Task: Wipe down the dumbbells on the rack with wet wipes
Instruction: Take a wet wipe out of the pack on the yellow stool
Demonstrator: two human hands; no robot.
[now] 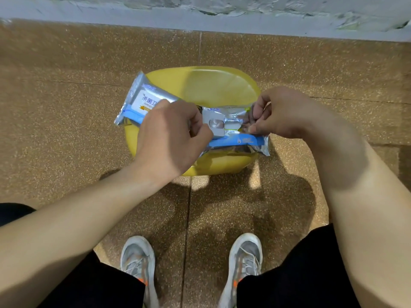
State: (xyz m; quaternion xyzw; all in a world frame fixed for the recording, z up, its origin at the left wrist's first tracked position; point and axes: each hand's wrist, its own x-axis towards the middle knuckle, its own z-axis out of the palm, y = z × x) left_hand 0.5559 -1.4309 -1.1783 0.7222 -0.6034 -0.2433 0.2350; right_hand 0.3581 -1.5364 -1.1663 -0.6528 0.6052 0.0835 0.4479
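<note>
A silver and blue pack of wet wipes [142,101] lies across a yellow stool [213,87] in front of me. My left hand [171,138] grips the middle of the pack, fingers curled beside its flap lid [216,126]. My right hand [278,114] pinches the pack's wrapper just right of the lid with thumb and fingers. The lid's oval opening shows between the two hands. No dumbbell or rack is in view.
The floor [66,130] is brown speckled rubber tile with seams. A grey and white wall base [222,21] runs along the top. My two grey shoes [138,261] and black shorts stand below the stool.
</note>
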